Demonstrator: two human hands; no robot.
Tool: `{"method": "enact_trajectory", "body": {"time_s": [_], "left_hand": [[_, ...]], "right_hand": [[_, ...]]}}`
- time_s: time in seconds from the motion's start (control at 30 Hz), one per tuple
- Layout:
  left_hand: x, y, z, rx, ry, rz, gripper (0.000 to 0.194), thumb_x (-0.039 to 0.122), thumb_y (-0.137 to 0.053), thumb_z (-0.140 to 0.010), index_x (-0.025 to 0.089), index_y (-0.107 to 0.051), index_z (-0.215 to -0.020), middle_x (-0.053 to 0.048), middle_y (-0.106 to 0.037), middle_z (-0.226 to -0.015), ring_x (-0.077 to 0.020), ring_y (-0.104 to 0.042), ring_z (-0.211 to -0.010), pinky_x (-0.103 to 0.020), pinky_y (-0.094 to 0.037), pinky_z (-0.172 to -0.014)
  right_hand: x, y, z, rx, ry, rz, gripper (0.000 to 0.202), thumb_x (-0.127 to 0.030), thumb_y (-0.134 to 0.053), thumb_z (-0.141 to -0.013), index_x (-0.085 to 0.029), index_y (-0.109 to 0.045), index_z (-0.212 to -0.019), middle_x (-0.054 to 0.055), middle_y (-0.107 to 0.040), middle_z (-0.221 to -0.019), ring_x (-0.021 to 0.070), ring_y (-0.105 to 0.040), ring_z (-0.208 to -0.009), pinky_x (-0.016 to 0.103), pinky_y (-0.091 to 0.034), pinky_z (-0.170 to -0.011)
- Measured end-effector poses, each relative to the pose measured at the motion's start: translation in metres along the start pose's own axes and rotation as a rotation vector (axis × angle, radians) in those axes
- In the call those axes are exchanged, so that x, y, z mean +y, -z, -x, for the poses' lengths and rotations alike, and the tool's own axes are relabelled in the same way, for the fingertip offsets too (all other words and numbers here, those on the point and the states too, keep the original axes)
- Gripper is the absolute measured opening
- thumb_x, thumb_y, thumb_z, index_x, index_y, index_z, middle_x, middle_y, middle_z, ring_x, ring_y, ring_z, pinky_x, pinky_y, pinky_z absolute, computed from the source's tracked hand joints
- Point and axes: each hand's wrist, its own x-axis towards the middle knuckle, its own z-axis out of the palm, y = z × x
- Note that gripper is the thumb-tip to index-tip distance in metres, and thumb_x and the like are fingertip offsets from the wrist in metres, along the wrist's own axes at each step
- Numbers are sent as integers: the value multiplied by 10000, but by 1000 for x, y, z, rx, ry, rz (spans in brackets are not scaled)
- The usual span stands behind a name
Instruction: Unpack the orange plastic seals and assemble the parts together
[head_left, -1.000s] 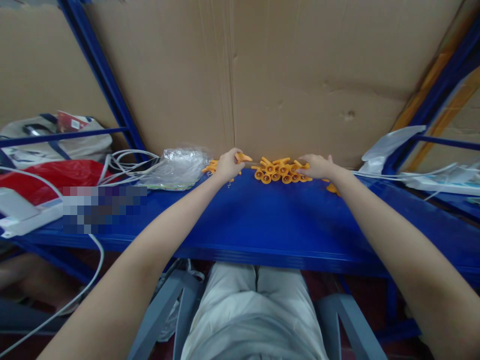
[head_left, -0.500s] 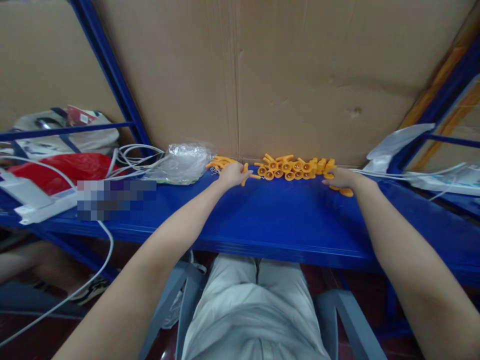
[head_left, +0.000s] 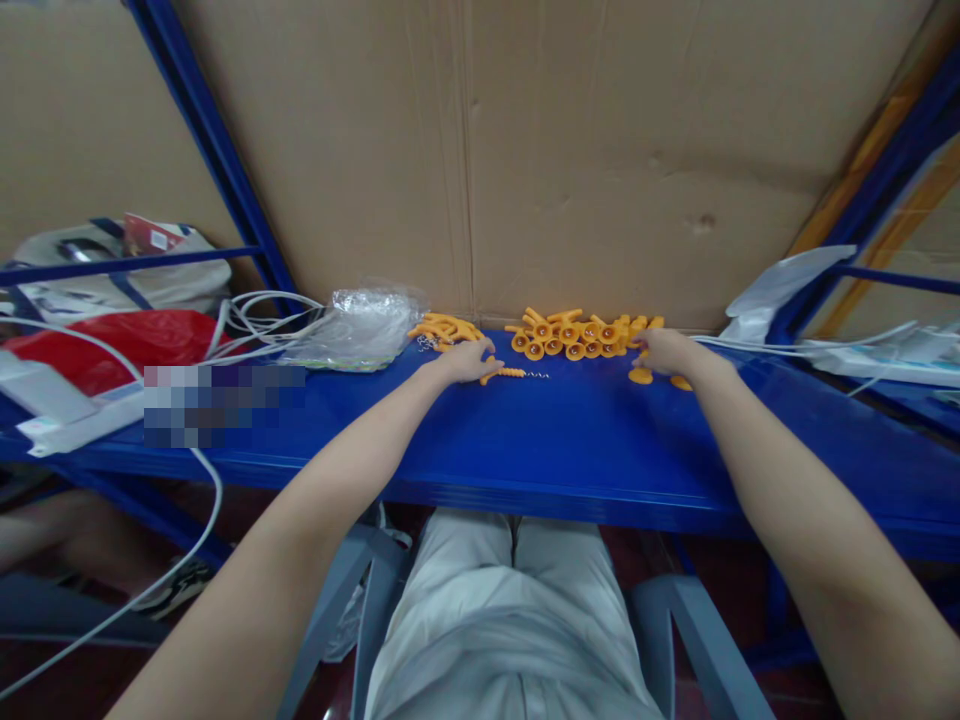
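Observation:
On the blue table (head_left: 555,440), my left hand (head_left: 469,362) is closed on an orange piece with a spiral shaft (head_left: 511,373) and a thin metal coil at its tip. Behind that hand lies a pile of curved orange pieces (head_left: 450,326). Several orange cup-ended parts (head_left: 576,350) are stacked against the cardboard. My right hand (head_left: 660,350) is at the right end of the stack, its fingers closed on an orange part. Small orange discs (head_left: 640,376) show below it. The fingers partly hide what it holds.
Clear plastic bags (head_left: 360,330) and white cables (head_left: 262,305) lie left of the orange pieces. Further left are a red bag (head_left: 142,340) and a white device (head_left: 67,400). A cardboard wall (head_left: 562,150) rises behind the table. A person's leg (head_left: 82,540) shows at lower left.
The spiral orange piece at my left hand now points right, its metal coil visible. My right hand has shifted slightly left, and an orange disc now shows below its fingers.

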Motion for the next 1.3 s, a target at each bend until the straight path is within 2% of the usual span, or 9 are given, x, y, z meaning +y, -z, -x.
{"method": "enact_trajectory", "body": {"time_s": [0.07,0.17,0.3,0.43,0.6,0.67,1.0,1.3], "left_hand": [[1,1,1,-61,-81,-8,464,533,-630,-878,184,-705,-1174,-50,-736,-819,-209,-682,-804,-253,-452,-714],[3,5,5,-130,-122,-26,424,570,-673,-822,197,-742,-1010,-45,-747,-828,-204,-672,-801,-252,-426,-686],[5,6,7,-114,-94,-4,259,433,-663,-814,198,-721,-905,-17,-723,-735,-167,-627,-666,-248,-388,-608],[5,2,4,-65,-112,45,220,372,-669,-801,198,-695,-934,9,-682,-670,-150,-587,-594,-244,-361,-572],[4,0,2,32,-145,122,238,381,-711,-815,189,-652,-942,4,-667,-699,-157,-596,-634,-248,-353,-594],[3,-1,2,61,-157,125,241,381,-714,-826,186,-643,-948,2,-655,-704,-161,-602,-649,-251,-355,-609],[2,-5,0,60,-201,132,268,415,-697,-856,194,-636,-995,6,-658,-712,-169,-610,-673,-254,-364,-640],[3,-2,2,50,-194,87,266,418,-680,-849,191,-650,-983,9,-649,-683,-163,-606,-644,-244,-359,-601]], "right_hand": [[-9,-3,-2,-26,10,-38,384,-286,-747,-797,-145,-748,-1153,170,-759,-1046,343,-718,-1011,438,-563,-875],[-30,-8,-1,-44,94,-156,323,-336,-760,-806,-178,-749,-1087,137,-755,-996,326,-717,-962,432,-557,-857],[-57,-15,5,-162,132,-321,233,-362,-788,-777,-202,-696,-921,42,-729,-822,234,-695,-774,343,-549,-733],[-71,-21,8,-119,174,-384,182,-324,-740,-808,-210,-642,-910,17,-712,-802,210,-687,-784,312,-542,-734],[-74,-25,6,52,177,-329,315,-183,-683,-800,-184,-615,-1108,119,-734,-1069,279,-711,-982,407,-556,-885],[-75,-25,6,89,199,-331,344,-149,-662,-793,-180,-601,-1131,138,-719,-1139,294,-702,-1052,426,-546,-933],[-87,-14,13,114,279,-343,238,-155,-651,-822,-189,-622,-1056,125,-721,-1120,284,-691,-1049,403,-540,-922],[-76,-11,11,113,228,-331,267,-182,-639,-815,-197,-606,-1080,123,-726,-1046,295,-706,-983,416,-550,-890]]}}
